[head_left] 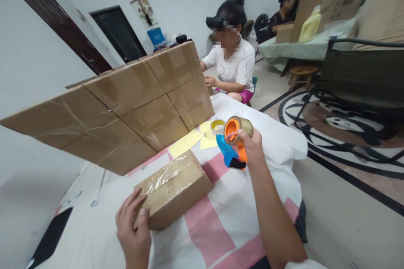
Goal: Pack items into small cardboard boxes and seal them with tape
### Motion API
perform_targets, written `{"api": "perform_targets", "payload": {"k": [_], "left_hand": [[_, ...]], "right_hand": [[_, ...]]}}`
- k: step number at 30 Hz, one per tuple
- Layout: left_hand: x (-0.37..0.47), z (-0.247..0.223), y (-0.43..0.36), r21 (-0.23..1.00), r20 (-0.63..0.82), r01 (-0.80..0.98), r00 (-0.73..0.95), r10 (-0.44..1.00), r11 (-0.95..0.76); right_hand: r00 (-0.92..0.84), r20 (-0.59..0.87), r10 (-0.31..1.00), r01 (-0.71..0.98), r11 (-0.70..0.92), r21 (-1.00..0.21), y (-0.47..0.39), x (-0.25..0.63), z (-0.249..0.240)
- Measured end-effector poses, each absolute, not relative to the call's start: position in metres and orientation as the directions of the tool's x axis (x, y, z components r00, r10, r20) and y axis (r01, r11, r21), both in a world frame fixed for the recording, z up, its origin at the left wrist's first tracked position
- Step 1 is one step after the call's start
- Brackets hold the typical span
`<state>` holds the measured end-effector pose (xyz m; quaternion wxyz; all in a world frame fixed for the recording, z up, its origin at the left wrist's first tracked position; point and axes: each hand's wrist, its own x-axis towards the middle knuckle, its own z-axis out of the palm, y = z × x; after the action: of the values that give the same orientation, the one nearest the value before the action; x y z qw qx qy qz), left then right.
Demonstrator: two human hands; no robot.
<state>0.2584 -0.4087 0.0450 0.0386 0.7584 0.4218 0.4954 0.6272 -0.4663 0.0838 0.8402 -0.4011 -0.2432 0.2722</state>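
A closed cardboard box [176,193] lies on the cloth-covered table [202,235], with shiny clear tape along its top. My left hand [134,222] rests against the box's near left end, fingers apart over its edge and the thumb on its side. Raised above the table to the right of the box, my right hand [251,143] grips a tape dispenser [225,149] with blue and orange parts, a black end and a roll of tape on it. A separate tape roll [217,126] lies on the table just behind the dispenser.
Stacked cardboard boxes [148,109] form a wall across the back left of the table. Yellow patches [186,143] show on the cloth in front. A person in a white shirt [235,63] sits beyond the table; another person [284,12] is farther back, near a yellow jug [309,25].
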Motion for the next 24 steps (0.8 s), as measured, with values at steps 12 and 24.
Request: {"api": "perform_targets", "payload": {"k": [12,24], "left_hand": [[0.355,0.11,-0.465,-0.044,0.822,0.317,0.551,0.146,-0.947],[0.454,0.14,-0.428,0.383,0.567,0.302,0.669,0.48,-0.873]], "right_hand": [[0.648,0.197,0.736,-0.37,0.53,-0.763,-0.477,0.607,0.106],[0.593,0.334,0.733,-0.323,0.596,-0.735,-0.492,0.592,0.109]]}}
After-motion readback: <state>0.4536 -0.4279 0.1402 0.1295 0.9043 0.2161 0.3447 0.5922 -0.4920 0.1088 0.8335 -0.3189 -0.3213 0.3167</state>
